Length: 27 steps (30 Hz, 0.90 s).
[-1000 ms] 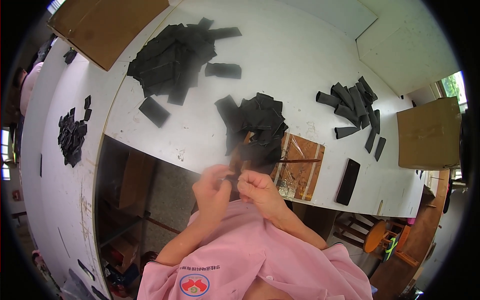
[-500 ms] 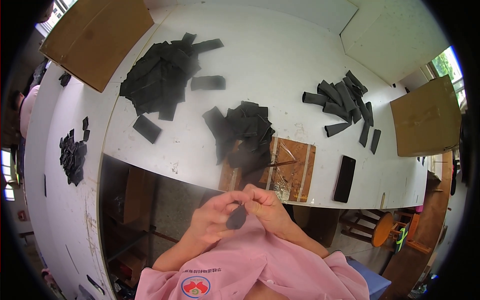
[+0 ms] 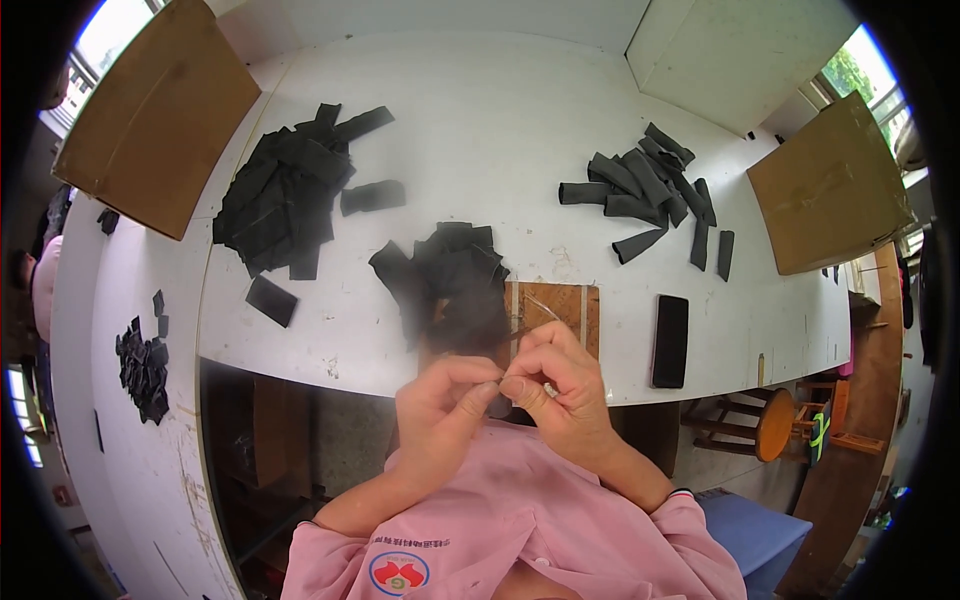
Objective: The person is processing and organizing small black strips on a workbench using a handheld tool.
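Note:
My left hand (image 3: 445, 405) and my right hand (image 3: 558, 390) meet in front of my chest, just over the table's near edge. Both are closed, thumbs and fingertips pinching a small black fabric piece (image 3: 502, 406) between them. Most of that piece is hidden by the fingers. Right beyond my hands lies a pile of flat black fabric pieces (image 3: 455, 275), partly on a brown board (image 3: 578, 310) with pale tape strips. A thin dark item on the board is partly covered by my right hand.
A larger heap of black pieces (image 3: 285, 190) lies at the far left, and rolled black pieces (image 3: 640, 180) at the right. A black phone (image 3: 670, 340) rests near the front edge. Cardboard boxes (image 3: 155, 120) (image 3: 830, 190) flank the table; a wooden stool (image 3: 775, 425) stands right.
My hands have drawn closer together at the fingertips, the right one turning upward. The black piece, hanging visibly before, is now mostly behind the fingers. The whole view has shifted slightly.

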Motion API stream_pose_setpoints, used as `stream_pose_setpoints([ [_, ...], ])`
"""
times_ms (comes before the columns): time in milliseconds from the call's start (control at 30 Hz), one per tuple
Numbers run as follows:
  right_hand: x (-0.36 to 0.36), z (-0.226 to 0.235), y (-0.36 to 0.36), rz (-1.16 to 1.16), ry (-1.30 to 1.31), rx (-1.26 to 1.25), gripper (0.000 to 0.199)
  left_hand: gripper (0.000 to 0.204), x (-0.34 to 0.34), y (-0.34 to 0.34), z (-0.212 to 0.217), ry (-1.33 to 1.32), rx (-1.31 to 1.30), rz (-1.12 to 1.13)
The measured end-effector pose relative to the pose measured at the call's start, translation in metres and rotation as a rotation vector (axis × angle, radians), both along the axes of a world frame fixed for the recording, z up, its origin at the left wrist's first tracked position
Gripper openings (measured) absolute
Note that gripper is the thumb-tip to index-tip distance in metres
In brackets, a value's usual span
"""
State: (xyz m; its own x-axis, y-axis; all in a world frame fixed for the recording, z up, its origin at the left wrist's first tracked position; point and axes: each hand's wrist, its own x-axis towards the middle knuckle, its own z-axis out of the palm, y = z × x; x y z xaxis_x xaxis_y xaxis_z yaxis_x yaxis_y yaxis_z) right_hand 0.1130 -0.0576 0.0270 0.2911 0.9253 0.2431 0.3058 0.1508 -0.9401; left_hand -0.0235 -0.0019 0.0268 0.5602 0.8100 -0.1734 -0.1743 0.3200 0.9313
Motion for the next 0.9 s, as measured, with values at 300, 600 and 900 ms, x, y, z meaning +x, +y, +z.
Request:
stream_pose_setpoints([
  [300,0.040,0.011,0.028,0.204,0.603,-0.353,0.020,0.022,0.026,0.045,0.004,-0.750,-0.959,-0.385],
  [600,0.047,-0.060,0.026,0.205,0.713,-0.406,0.019,0.029,0.033,0.044,-0.058,-0.577,-0.961,-0.169],
  [900,0.046,-0.074,0.030,0.307,0.640,-0.315,0.021,0.040,0.033,0.022,-0.034,-0.037,-0.271,-0.143],
])
